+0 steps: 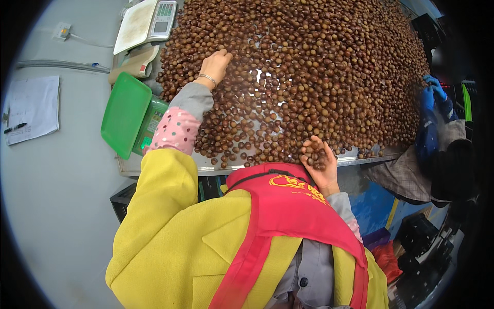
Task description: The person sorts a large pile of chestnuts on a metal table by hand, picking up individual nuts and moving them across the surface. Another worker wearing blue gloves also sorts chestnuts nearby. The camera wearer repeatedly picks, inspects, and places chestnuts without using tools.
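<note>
"Red cloth is nearest: an apron (pixel 288 203) over a yellow garment (pixel 170 232). What comes just past it?"

"The right hand (pixel 326 174), by the near edge of the metal table (pixel 226 170). Palm up, its fingers half-curled into a loose cup, it holds a small cluster of round brown nuts (pixel 315 155)."

"How far along does the work look?"

"Early, I'd judge. That handful is gathered; the great mass lies loose on the tabletop, thinner with bare patches mid-table, dense on the right and far side."

"And farther out?"

"A green scale (pixel 125 116) beside the left forearm, and a co-worker's blue gloves (pixel 428 98) by the right end of the spread. Then the left hand (pixel 216 67), back upward, fingers bent down onto the nuts."

"Gripping any?"

"I can't tell; its fingertips are hidden. Beyond it sits a white scale (pixel 136 26)."
</note>
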Demonstrator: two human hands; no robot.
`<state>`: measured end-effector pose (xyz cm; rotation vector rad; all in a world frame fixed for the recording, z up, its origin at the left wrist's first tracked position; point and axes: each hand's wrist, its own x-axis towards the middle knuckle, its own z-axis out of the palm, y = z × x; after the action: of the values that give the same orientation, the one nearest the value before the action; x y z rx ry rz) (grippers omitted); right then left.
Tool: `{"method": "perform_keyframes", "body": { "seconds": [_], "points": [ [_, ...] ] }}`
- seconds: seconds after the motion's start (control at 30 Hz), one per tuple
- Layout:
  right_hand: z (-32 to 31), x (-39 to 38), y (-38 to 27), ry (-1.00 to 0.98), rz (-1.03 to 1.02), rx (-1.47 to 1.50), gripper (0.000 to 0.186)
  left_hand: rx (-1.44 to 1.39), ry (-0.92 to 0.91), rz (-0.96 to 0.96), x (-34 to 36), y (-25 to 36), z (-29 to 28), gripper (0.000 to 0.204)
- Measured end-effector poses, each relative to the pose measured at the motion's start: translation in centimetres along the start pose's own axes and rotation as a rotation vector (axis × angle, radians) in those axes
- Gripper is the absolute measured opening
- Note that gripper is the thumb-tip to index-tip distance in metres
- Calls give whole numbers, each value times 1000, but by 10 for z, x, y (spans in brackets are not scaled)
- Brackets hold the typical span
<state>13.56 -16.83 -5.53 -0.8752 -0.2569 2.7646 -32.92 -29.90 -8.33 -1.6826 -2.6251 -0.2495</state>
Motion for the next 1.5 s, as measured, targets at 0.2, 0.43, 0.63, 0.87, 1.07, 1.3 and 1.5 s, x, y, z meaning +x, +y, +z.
{"method": "perform_keyframes", "body": {
  "seconds": [0.2,0.43,0.63,0.87,1.07,1.3,1.5],
  "points": [
    [8,2,6,-18,87,-136,42,-698,259,-71,-49,128,-29,23],
    [5,-3,10,7,141,-3,41,-1006,99,291,-107,265,-53,34],
    [-10,-34,9,-111,84,24,39,-764,162,155,-76,261,-2,29],
    [-27,-52,10,-88,17,105,42,-276,129,426,-65,289,66,40],
    [-34,-58,5,-15,-91,37,39,-79,89,121,-65,228,71,37],
    [-44,-62,0,-19,-121,124,40,191,74,1,-86,122,50,31],
    [-64,-68,-1,16,-152,158,40,140,294,-75,-132,72,23,35]
  ]
}}
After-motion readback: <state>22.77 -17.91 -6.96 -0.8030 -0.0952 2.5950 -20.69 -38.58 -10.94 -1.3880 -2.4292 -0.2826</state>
